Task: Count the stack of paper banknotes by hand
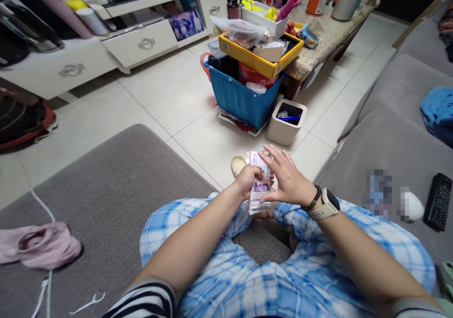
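A stack of purple-pink banknotes (pixel 261 191) with a printed portrait stands upright above my crossed legs. My left hand (pixel 248 181) is closed round its left side, the thumb lying across the front note. On the other side, my right hand (pixel 288 179) is spread, its fingers stretched out at the stack's upper right and its thumb near the front face. Whether the right fingertips press on the notes I cannot tell. A dark bracelet (pixel 314 198) and a watch with a pale strap (pixel 327 205) circle my right wrist.
I sit on a grey sofa (pixel 116 190). Ahead are a blue bin (pixel 240 94) under a yellow box lid (pixel 247 56), a small beige bin (pixel 283 131) and a cluttered table (pixel 304 63). A remote control (pixel 439 202) lies right, pink cloth (pixel 49 247) left.
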### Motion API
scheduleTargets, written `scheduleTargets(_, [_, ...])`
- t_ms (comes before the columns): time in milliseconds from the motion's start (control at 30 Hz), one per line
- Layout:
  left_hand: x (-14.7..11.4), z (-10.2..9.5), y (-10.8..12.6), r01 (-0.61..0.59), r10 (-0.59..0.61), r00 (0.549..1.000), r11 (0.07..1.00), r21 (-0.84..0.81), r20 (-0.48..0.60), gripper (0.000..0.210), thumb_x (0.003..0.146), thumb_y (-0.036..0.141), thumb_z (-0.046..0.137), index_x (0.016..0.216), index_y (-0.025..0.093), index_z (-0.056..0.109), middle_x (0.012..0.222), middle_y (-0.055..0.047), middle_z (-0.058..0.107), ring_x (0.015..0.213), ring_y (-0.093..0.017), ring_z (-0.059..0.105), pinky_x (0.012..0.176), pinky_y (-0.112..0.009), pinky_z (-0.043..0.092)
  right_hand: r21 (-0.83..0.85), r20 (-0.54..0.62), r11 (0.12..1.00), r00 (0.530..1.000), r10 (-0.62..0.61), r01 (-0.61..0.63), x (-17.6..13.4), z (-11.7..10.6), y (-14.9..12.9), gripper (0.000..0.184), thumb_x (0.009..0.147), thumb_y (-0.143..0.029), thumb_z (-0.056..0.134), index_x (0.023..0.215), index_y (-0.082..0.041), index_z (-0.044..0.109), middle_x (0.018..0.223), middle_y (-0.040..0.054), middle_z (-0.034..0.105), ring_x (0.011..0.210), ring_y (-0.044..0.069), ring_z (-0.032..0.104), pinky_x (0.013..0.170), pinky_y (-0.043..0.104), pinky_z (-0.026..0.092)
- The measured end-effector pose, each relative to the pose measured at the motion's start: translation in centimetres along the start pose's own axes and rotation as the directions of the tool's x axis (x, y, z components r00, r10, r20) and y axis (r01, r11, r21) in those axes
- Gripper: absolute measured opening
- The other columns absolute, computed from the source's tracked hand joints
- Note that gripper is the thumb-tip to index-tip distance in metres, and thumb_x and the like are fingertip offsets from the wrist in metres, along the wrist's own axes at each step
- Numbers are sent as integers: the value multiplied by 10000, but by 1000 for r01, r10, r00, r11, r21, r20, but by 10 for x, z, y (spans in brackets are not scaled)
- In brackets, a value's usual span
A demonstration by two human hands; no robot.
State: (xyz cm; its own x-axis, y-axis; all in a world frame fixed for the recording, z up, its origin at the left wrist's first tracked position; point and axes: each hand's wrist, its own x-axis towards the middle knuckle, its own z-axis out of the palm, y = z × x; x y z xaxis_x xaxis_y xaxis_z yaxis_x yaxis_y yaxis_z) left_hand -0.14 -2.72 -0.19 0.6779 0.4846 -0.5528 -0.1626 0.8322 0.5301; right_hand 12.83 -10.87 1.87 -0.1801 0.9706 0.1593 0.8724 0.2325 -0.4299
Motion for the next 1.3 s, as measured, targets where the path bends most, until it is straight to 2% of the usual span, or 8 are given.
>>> scheduleTargets(133, [1,0,-11,-13,18,999,990,140,-39,214,418,49,491,595,151,553,452,25,451,404,-116,421,426,-240,344,39,25,999,1000,16,-17,1,3,2,1199,662,-749,692,1574,-195,145,1571,227,295,1460,387,259,1141,663,174])
scheduleTargets(300, [5,-6,-16,10,-5,1000,983,182,-23,209,434,62,503,613,160,550,503,3,514,442,-142,486,450,-252,371,90,36,996,999,-14,11,1,10,2,1210,661,-721,717,1575,-177,141,1527,230,372,1415,384,338,1133,659,204])
scheduleTargets(567, [6,-10,-8,159,-158,987,986,47,-23,220,477,81,529,679,167,544,515,5,493,462,-162,517,504,-284,435,51,77,998,996,-39,35,1,10,-2,1264,612,-799,686,1572,-163,166,1568,251,280,1451,408,258,1131,659,216])
scheduleTargets(700, [5,-9,3,134,-134,990,991,-1,-47,252,506,103,545,750,151,582,566,-25,564,506,-198,575,550,-324,486,-27,86,999,996,-16,18,0,9,-6,1192,642,-763,695,1560,-173,215,1585,248,236,1474,414,195,1130,679,182])
scheduleTargets(833, [5,-7,9,73,-74,997,992,-103,-6,339,565,118,549,888,134,653,656,-59,645,597,-212,635,600,-318,521,-57,116,998,993,-21,28,-2,9,-11,1111,678,-704,711,1546,-174,264,1590,243,229,1481,413,171,1136,677,156])
scheduleTargets(933, [5,-7,11,89,-90,996,987,-134,-1,339,566,107,535,879,119,665,630,-61,642,553,-197,623,553,-288,508,-61,137,998,990,-11,20,-2,9,-13,1086,693,-664,723,1552,-194,251,1600,230,209,1485,410,160,1139,673,150])
scheduleTargets(1067, [4,-6,13,111,-112,994,982,-154,3,388,529,84,520,888,101,667,609,-58,630,511,-189,607,527,-278,500,-31,155,999,988,-15,20,-2,9,-12,1052,715,-639,713,1554,-210,245,1597,209,231,1482,394,184,1143,651,186])
scheduleTargets(1300, [5,-7,10,117,-110,993,978,-173,47,412,520,100,539,912,136,658,678,-65,669,595,-219,648,607,-329,532,74,66,993,993,-96,91,-3,16,-5,1021,722,-546,731,1543,-177,251,1575,211,262,1475,384,210,1159,606,258])
